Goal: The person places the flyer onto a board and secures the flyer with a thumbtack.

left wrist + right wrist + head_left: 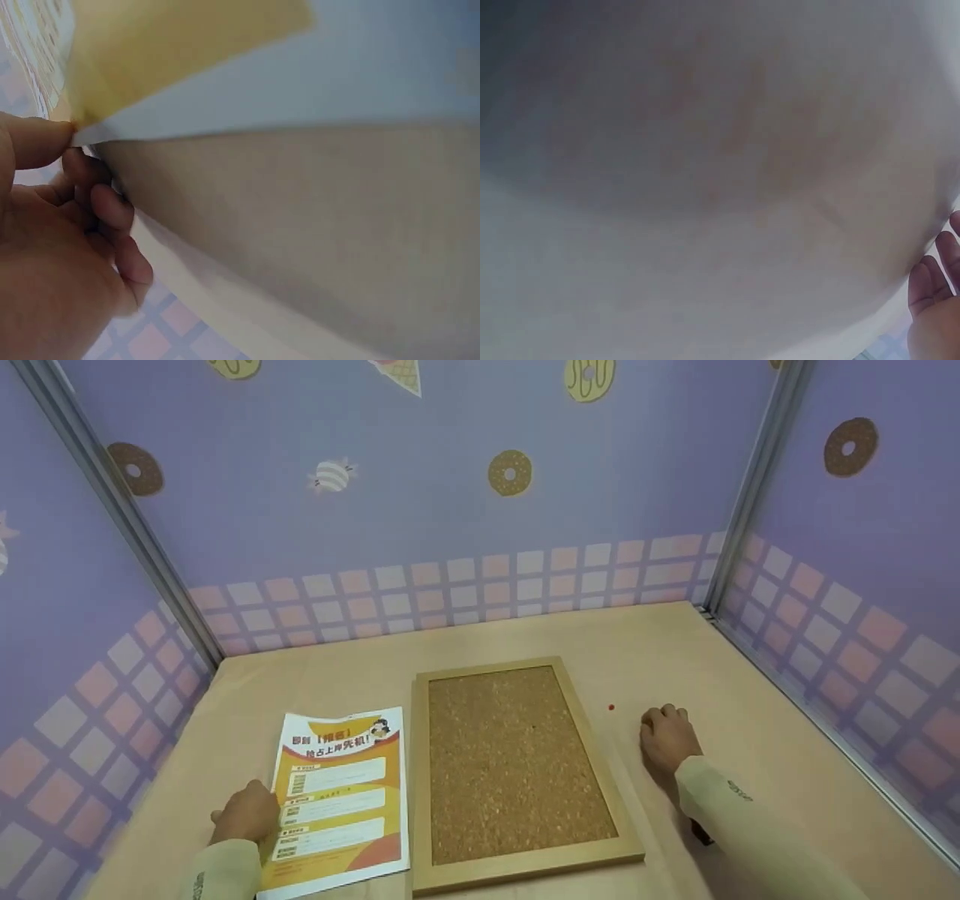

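An orange-and-white printed flyer [337, 787] lies to the left of a wood-framed cork board [517, 765]. My left hand [246, 814] pinches the flyer's left edge; in the left wrist view the thumb [37, 140] is on top, with fingertips [82, 166] beneath the paper [360, 67]. On the board's right, my right hand [670, 737] rests at the table with its fingers loosely bent. In the right wrist view its fingertips [930, 281] show at the lower right, holding nothing visible. A small red thing [611, 707] lies between that hand and the board.
The light wood-toned table [315, 679] is bounded by purple printed walls [427, 510] at the back and both sides. Metal posts [750, 495] stand at the back corners. A small dark object [701, 832] shows under the right sleeve.
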Tool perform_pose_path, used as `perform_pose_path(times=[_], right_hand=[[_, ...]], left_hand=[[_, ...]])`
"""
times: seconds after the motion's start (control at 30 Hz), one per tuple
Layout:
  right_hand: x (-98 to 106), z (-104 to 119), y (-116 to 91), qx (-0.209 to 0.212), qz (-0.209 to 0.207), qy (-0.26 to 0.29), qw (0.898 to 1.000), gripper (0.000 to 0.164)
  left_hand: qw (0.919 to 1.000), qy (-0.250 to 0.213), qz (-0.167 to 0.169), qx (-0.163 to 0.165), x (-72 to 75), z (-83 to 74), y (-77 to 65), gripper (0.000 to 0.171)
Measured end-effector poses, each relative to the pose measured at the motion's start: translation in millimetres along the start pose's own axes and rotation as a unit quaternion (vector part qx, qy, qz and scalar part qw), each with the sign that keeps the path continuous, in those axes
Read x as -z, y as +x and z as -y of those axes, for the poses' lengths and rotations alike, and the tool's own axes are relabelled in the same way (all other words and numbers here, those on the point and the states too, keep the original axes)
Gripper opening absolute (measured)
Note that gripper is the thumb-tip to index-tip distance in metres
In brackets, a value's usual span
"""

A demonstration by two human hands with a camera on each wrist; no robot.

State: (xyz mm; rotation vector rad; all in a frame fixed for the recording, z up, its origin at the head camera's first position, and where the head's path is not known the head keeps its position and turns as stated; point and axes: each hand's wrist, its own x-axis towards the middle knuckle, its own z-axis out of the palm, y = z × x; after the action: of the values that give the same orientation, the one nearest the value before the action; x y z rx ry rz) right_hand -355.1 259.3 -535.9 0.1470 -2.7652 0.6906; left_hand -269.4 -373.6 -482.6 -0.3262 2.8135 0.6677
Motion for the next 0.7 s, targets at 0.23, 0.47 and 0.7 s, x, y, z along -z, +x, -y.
perform_pose_path(times=[0.23, 0.47, 0.7], right_hand=[[-1.5, 1.8, -0.9, -0.011, -0.004, -0.006, 1.0, 0.024], [-1.4, 3.8, -0.8, -0.016, -0.007, -0.011, 1.0, 0.024], [-0.2, 6.5, -0.5, -0.032, -0.001, -0.018, 0.999, 0.023]], left_hand=[[0.9954, -0.034, -0.058, -0.068, 3.1, -3.4, -7.2, 0.018], [0.9824, -0.048, -0.135, -0.119, 18.9, -16.1, -16.2, 0.016], [0.9642, -0.048, -0.202, -0.165, 36.1, -41.3, -23.7, 0.015]])
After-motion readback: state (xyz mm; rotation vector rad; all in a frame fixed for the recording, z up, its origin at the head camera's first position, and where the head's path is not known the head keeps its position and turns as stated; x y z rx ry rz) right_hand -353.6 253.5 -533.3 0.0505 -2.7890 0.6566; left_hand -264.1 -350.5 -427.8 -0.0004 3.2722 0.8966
